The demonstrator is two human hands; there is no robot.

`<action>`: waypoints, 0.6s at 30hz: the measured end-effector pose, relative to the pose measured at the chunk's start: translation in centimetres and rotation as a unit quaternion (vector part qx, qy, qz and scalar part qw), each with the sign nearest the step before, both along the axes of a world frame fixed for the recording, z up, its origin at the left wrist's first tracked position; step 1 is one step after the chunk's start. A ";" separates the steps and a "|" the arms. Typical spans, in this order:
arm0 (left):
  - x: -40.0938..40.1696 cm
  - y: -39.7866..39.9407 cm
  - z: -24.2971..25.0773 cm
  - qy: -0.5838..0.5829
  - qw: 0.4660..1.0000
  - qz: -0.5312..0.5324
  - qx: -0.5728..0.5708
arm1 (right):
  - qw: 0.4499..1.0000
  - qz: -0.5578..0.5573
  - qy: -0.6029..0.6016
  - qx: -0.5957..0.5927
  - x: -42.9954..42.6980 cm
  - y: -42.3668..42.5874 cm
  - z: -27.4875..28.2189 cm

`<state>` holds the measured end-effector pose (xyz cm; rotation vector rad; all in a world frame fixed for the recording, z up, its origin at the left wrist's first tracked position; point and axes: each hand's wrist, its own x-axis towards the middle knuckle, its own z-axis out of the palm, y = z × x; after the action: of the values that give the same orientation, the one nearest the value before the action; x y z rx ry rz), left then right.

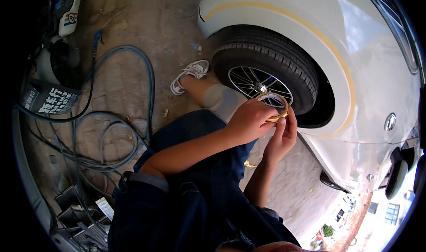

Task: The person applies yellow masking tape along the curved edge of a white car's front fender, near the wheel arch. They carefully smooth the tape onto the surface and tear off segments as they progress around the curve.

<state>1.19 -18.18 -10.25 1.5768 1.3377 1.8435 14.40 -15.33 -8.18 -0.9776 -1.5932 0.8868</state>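
Observation:
A roll of yellow masking tape (272,107) is held in front of the wheel, between both my hands. My left hand (252,120) grips its near left side, fingers bent at the ring. From below, my right hand (283,135) pinches the roll's lower right edge between thumb and fingers. Behind the roll is a car wheel with a black tyre (266,62) and a multi-spoke alloy rim (244,82). A strip of yellow tape (319,32) follows the wheel arch on the white car's fender (283,14).
A blue-grey air hose (151,75) lies in loops on the paved ground, with a blue blow gun (97,37) at one end. A dark panel with writing (55,98) stands at left. Discarded car parts (83,218) lie lower left. The car's side mirror (397,177) projects at right.

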 end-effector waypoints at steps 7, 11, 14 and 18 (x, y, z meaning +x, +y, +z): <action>-1.5 -1.9 0.1 -0.001 0.999 0.040 -0.024 | 0.998 0.000 -0.015 0.066 -2.8 -1.6 0.4; -1.9 -3.0 0.4 0.011 0.999 0.023 -0.041 | 0.997 -0.004 -0.049 0.062 -2.2 -1.4 0.6; -2.0 -3.3 0.5 0.010 1.000 -0.008 -0.004 | 0.997 -0.011 -0.059 0.056 -1.5 -1.5 0.8; -1.7 -4.4 0.8 0.041 0.995 -0.068 -0.067 | 0.996 -0.033 -0.054 0.059 -1.7 -1.5 1.1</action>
<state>-0.55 -22.57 -9.48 1.6456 1.3243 1.5898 12.65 -16.84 -7.10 -1.0023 -1.6740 0.6975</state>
